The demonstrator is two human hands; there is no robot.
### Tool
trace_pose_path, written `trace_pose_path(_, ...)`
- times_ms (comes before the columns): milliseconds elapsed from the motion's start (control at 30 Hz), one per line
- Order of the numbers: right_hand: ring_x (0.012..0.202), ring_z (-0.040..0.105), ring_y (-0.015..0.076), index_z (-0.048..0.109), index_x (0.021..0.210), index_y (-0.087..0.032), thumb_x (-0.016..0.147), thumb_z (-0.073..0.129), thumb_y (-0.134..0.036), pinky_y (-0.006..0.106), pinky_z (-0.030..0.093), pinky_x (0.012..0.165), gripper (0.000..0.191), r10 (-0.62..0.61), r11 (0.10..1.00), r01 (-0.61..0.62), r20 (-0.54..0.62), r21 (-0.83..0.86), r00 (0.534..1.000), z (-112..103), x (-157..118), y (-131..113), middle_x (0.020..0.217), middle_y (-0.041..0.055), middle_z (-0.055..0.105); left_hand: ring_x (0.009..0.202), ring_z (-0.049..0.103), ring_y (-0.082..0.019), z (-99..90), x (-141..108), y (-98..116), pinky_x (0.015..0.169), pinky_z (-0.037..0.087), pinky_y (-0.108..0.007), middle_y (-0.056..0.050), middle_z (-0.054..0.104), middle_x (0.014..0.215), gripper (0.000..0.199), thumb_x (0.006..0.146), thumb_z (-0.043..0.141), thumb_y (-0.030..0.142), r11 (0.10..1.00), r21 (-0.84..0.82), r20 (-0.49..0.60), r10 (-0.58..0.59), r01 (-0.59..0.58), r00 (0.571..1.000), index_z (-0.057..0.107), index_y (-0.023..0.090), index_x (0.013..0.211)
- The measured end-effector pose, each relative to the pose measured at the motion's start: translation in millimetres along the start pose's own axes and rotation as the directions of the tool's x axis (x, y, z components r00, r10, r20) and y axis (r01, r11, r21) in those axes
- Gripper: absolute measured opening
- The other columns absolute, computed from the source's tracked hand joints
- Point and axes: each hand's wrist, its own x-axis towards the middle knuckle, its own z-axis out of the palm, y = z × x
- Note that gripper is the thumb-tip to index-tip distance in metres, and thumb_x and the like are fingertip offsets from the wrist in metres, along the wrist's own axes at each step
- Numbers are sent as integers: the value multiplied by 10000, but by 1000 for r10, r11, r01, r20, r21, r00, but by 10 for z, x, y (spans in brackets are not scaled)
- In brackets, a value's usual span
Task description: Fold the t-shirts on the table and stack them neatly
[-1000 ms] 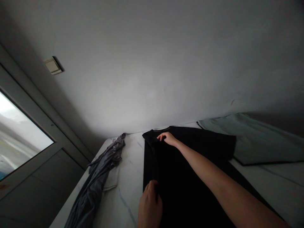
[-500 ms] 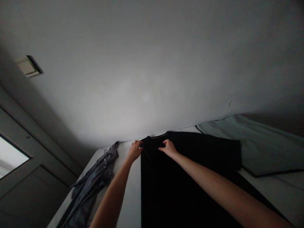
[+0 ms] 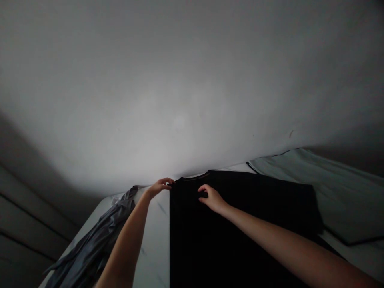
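Observation:
A black shirt (image 3: 192, 240) lies spread on a white surface (image 3: 154, 240), its neckline toward the wall and one sleeve stretched to the right. My left hand (image 3: 161, 187) is at the shirt's upper left edge, fingers pinched on the black cloth there. Over the chest area, just below the neckline, is my right hand (image 3: 211, 198), its thumb and fingers curved apart with a gap between them. No cloth shows raised in that gap.
A crumpled grey garment (image 3: 99, 236) lies along the left side of the surface. To the right, a pale green cloth with a dark edge (image 3: 345, 192) is spread partly beside the sleeve. Behind everything rises a pale wall (image 3: 186, 88).
The view has shifted, and the door's pane and wall switch have left it. My left hand has moved left with the shirt's edge. My right hand's fingers have parted a little more.

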Motion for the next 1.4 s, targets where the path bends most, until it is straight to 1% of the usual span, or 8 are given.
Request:
trace_pose_path(167,997,623,204,610,902,-215,665,607,-34,355,439,941,299,-84,996,83,16,45,996,83,-31,-84,989,21,670,829,592,-172,23,97,-114,798,476,-298,-19,683,803,199,701,553,215,1000,-25,16,-13,14,1000,666,164,857)
trace_pose_path(267,1000,624,203,622,890,-222,670,571,-16,358,440,944,306,-141,990,141,8,7,990,107,-40,-111,991,22,677,810,581,-189,9,164,-174,807,461,-330,-17,672,750,184,685,623,291,998,41,5,-42,42,999,678,167,810)
trace_pose_path(433,980,625,199,640,877,-214,672,546,2,348,450,924,312,-187,978,185,-14,-93,982,79,-55,-95,967,29,677,899,586,-218,18,184,-206,961,357,-439,-18,693,846,220,682,684,342,985,163,-56,-53,61,997,703,212,859)
trace_pose_path(567,950,633,189,659,885,-196,667,522,32,325,458,905,344,-180,969,179,12,-170,984,34,-81,-43,955,41,680,899,595,-222,97,122,-210,987,312,-475,-24,708,919,232,718,679,364,976,204,-115,-56,78,992,697,225,904)
trace_pose_path(700,948,637,173,668,885,-208,652,506,57,306,454,905,388,-140,966,144,36,-216,990,-17,-123,-8,956,28,685,887,600,-210,223,47,-207,965,322,-446,-14,716,956,211,775,650,362,972,217,-189,-54,95,980,685,240,943)
trace_pose_path(933,939,640,176,682,880,-196,649,511,56,288,458,887,382,-115,960,119,28,-255,993,-78,-202,-66,955,38,694,1065,546,-243,428,-25,-189,925,330,-403,-42,674,1053,205,834,614,316,953,260,-358,-53,154,932,643,252,1027)
trace_pose_path(1233,921,650,179,679,849,-196,634,492,48,290,470,867,375,-90,961,78,-33,-266,995,-81,-275,-149,933,37,698,1055,547,-215,434,1,-68,910,321,-378,12,707,1000,140,854,587,273,960,227,-415,-59,166,908,659,297,972)
trace_pose_path(1400,907,650,176,674,838,-199,626,491,48,295,471,854,374,-95,962,75,-62,-264,994,-88,-299,-125,924,27,701,1078,533,-222,485,37,-62,912,317,-383,21,715,1019,154,854,563,246,962,223,-402,-58,159,914,676,306,939)
